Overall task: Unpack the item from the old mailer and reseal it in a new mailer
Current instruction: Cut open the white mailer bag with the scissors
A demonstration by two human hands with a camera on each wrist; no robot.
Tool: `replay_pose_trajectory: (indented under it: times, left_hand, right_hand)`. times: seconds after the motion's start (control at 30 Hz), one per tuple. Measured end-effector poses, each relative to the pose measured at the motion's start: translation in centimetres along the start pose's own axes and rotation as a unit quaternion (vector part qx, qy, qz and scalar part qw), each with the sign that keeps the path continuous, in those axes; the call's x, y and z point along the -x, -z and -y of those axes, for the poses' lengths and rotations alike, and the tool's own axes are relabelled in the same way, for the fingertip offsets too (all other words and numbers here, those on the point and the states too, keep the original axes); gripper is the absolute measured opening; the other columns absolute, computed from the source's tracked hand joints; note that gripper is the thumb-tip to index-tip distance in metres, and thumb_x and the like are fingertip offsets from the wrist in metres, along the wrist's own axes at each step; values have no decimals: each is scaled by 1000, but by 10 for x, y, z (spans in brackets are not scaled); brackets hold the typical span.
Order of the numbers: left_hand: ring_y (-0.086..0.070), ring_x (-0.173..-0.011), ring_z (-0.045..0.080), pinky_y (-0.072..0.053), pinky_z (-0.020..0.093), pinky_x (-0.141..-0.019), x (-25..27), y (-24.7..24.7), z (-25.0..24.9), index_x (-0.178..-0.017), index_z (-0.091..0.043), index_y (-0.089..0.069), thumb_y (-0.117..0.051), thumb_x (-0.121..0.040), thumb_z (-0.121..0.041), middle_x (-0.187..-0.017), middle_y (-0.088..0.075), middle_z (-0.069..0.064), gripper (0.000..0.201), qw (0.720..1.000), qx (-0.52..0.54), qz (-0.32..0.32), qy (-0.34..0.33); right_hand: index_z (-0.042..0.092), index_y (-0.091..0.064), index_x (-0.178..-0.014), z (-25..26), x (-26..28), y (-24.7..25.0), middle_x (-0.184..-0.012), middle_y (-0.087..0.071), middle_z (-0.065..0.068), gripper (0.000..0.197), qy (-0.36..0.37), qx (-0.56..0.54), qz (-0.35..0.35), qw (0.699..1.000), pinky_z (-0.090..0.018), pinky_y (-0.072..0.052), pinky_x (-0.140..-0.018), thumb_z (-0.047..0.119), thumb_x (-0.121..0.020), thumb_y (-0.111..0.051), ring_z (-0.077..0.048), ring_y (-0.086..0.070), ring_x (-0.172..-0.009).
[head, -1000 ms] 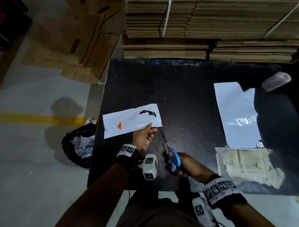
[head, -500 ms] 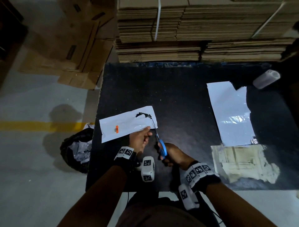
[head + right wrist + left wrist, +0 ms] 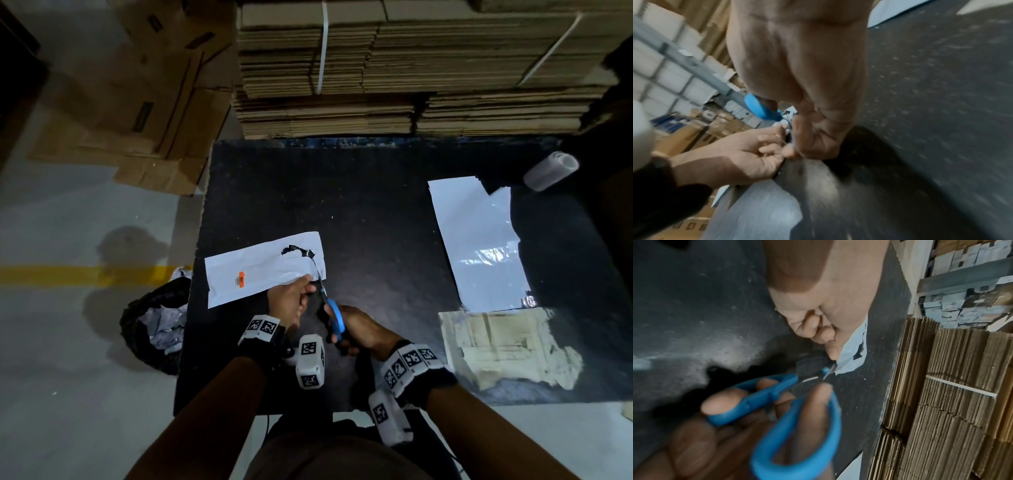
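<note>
The old white mailer [image 3: 260, 270] lies on the black table [image 3: 370, 205], with a torn dark hole near its right end and an orange sticker. My left hand [image 3: 291, 298] pinches its near right edge [image 3: 851, 345]. My right hand [image 3: 356, 329] grips blue-handled scissors [image 3: 334, 317], whose blades reach into the mailer's right end toward the tear. In the left wrist view the scissors [image 3: 777, 410] fill the foreground, with fingers through both loops. A fresh white mailer [image 3: 476, 243] lies flat at the right. The item inside the old mailer is hidden.
A worn beige sheet [image 3: 503, 346] lies below the new mailer. A tape roll [image 3: 548, 171] sits at the table's far right corner. Strapped cardboard stacks [image 3: 411, 68] stand behind the table. A black bin bag [image 3: 154, 318] and flattened boxes [image 3: 137, 102] are on the floor to the left.
My right hand moved the scissors up and left from the table to the old mailer's right end, and the blades now sit in the mailer. My left hand kept its hold.
</note>
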State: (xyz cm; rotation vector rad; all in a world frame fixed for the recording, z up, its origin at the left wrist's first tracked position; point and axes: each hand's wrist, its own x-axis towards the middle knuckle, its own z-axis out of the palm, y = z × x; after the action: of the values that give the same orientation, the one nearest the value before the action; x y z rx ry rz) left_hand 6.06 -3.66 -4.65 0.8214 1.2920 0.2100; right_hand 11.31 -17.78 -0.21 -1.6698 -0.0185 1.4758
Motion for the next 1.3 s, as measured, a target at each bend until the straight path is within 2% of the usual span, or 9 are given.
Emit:
replay_pose_trajectory:
  times: [0.17, 0.3, 0.37, 0.53, 0.7, 0.9, 1.03, 1.2, 1.3]
  left_hand:
    - [-36, -30, 5, -22, 14, -32, 3, -1, -3, -73, -8, -63, -72, -81, -12, -57, -65, 3, 13, 1000, -3, -2, 3]
    - [-36, -29, 5, -21, 14, -31, 5, -1, -6, -73, -8, -63, -72, -82, -12, -60, -64, 4, 13, 1000, -11, 0, 4]
    - [-36, -29, 5, -21, 15, -30, 6, 0, -6, -73, -7, -63, -71, -82, -12, -60, -64, 3, 13, 1000, -13, 0, 8]
    - [-35, -30, 5, -21, 14, -31, 8, -1, -7, -75, -7, -64, -71, -83, -12, -63, -63, 4, 12, 1000, -16, 9, 11]
    - [-36, -30, 4, -22, 15, -31, 7, 1, -7, -75, -7, -64, -71, -83, -14, -65, -64, 4, 13, 1000, -20, 19, 13]
    - [-36, -29, 4, -22, 14, -30, 8, 2, -7, -76, -6, -63, -72, -82, -13, -61, -64, 3, 13, 1000, -17, 19, 10]
    - [-36, -30, 5, -22, 14, -31, 9, 3, -7, -74, -7, -65, -72, -82, -15, -62, -65, 3, 13, 999, -29, 16, 9]
    - [-38, -32, 7, -25, 17, -34, 6, 4, -4, -72, -8, -65, -72, -81, -11, -58, -64, 5, 12, 1000, -10, 21, 3]
    - [-38, -32, 8, -27, 17, -34, 4, 4, -2, -72, -7, -64, -72, -81, -9, -54, -63, 4, 12, 1000, -7, 18, 5]
  right_hand:
    - [20, -52, -82, -4, -6, 0, -60, -52, -8, 23, 17, -7, 6, 1000, -15, -22, -38, 39, -96, -50, -10, -34, -37]
    - [19, -51, -87, -2, -11, 0, -60, -52, -8, 27, -18, -15, 9, 1000, -16, -22, -40, 45, -93, -50, -11, -34, -39]
    - [18, -50, -87, 1, -13, 0, -61, -52, -7, 28, -35, -8, 14, 999, -16, -24, -40, 45, -93, -48, -12, -34, -40]
    - [17, -50, -83, -1, -14, 1, -61, -52, -10, 22, -3, 2, 19, 1000, -15, -26, -37, 35, -97, -50, -11, -36, -37]
    - [16, -57, -93, 7, -11, -1, -66, -58, -8, 28, -21, 37, 4, 999, -15, -38, -36, 42, -95, -50, -12, -45, -42]
    - [16, -56, -86, 4, -14, -4, -63, -57, -7, 25, -14, 32, -14, 999, -15, -37, -35, 39, -96, -51, -10, -44, -35]
    - [18, -56, -85, 9, -15, -4, -67, -56, -6, 28, -32, 40, -15, 999, -15, -38, -36, 44, -95, -49, -12, -46, -43]
    - [16, -55, -81, 5, -22, -6, -62, -54, -7, 26, -12, 28, -21, 999, -15, -37, -38, 37, -95, -52, -10, -44, -34]
    - [15, -56, -78, 7, -23, -5, -63, -56, -8, 33, -27, 22, -24, 999, -16, -37, -40, 45, -92, -53, -13, -45, -37]
